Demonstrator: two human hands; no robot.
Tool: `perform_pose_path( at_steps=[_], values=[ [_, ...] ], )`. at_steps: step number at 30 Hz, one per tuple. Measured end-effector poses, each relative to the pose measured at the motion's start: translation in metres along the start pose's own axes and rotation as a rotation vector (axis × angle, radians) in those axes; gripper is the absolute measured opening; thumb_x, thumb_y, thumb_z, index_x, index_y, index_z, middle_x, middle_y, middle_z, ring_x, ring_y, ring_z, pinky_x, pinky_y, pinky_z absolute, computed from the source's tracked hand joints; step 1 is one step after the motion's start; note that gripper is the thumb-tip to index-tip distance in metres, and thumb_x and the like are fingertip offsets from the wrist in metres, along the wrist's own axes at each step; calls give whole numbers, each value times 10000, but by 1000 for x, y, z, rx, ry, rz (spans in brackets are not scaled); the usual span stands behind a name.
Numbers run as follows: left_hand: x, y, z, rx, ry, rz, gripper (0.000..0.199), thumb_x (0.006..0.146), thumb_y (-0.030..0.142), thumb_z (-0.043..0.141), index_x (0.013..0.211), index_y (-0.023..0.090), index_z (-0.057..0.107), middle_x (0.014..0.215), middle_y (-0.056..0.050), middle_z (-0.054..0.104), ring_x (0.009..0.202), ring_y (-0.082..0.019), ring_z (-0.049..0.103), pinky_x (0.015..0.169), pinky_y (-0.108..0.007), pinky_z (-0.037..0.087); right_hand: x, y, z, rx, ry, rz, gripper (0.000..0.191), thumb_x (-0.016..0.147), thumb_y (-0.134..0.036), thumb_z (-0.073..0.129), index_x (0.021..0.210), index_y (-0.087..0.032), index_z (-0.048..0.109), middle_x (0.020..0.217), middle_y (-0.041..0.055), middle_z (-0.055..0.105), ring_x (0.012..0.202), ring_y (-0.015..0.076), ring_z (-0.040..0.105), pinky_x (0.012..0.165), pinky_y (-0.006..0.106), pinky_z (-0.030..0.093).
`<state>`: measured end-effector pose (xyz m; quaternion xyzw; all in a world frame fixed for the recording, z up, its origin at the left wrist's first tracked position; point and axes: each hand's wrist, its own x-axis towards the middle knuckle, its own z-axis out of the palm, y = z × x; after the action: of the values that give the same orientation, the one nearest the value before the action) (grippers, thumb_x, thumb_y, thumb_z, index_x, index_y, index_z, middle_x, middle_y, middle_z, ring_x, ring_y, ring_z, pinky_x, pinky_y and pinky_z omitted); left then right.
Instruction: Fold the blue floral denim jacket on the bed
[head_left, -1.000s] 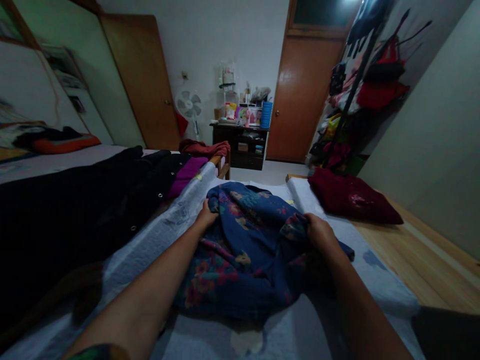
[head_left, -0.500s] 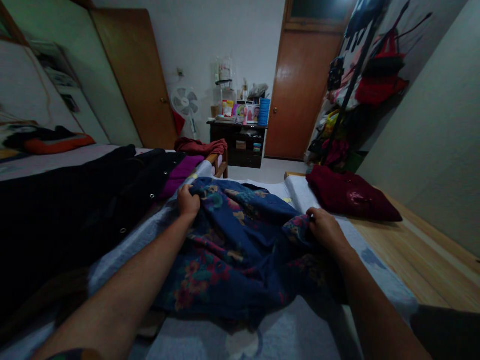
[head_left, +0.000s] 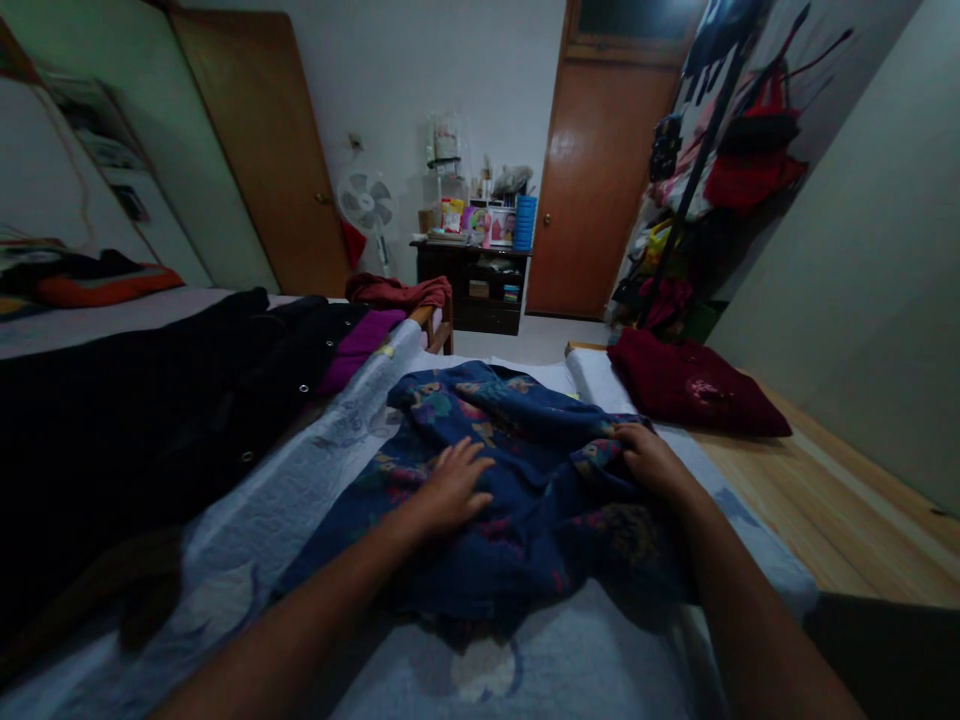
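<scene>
Garment (head_left: 532, 480) lies widest left to right, below the left hand's (head_left: 452, 490) spread fingers; the right hand (head_left: 651, 458) seemingly pinches its right side.

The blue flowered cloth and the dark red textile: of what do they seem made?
Blue flowered cloth: probably thin woven cotton or similar, matte, as it falls in soft creases. Dark red textile: perhaps thicker knit or fleece, dull, since its edges look rounded; too dim to be sure.
</scene>
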<state>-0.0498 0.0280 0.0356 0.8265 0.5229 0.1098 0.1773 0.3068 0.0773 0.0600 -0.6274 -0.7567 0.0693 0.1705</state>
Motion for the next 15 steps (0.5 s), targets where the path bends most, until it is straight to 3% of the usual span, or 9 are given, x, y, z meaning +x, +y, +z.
perform_pose_path(
  at_steps=[2,5,8,10,12,15],
  values=[
    [-14,19,7,-125,-143,169,554,827,455,621,1351,297,531,1530,-70,397,1456,-299,253,1190,-486,209,-4,7,-4,-26,133,78,509,740,-87,468,1226,-132,612,1309,137,571,1222,224,518,1056,326,371],
    [-26,33,16,-175,-279,187,667,764,566,671,1359,297,535,1514,-92,418,1442,-355,267,1176,-543,207,-11,20,-14,-162,214,261,558,808,-305,567,1312,-69,531,1323,222,533,1248,314,492,1040,411,381],
    [-29,32,23,-177,-308,141,774,680,621,724,1361,305,536,1540,-102,379,1451,-408,210,1156,-613,178,-21,35,-22,-119,-11,484,737,805,-590,577,1310,-57,522,1195,248,612,1097,355,596,907,451,464],
    [-28,27,28,-186,-288,136,783,660,610,741,1356,314,537,1559,-90,350,1460,-410,174,1152,-624,171,-26,41,-22,-15,-151,550,782,789,-673,559,1283,-67,541,1113,229,656,975,332,651,817,425,498],
    [-28,22,34,-186,-270,135,763,662,558,749,1355,320,534,1574,-73,325,1468,-403,146,1154,-625,165,-30,42,-19,90,-190,510,778,769,-663,599,1284,-83,540,1104,204,671,923,296,667,775,383,507],
    [-30,18,44,-171,-237,132,694,688,383,718,1354,333,530,1587,-47,300,1475,-391,128,1155,-635,148,-34,31,-12,183,-177,381,733,728,-486,716,1325,-111,517,1129,158,679,923,244,665,761,310,498]
  ],
)
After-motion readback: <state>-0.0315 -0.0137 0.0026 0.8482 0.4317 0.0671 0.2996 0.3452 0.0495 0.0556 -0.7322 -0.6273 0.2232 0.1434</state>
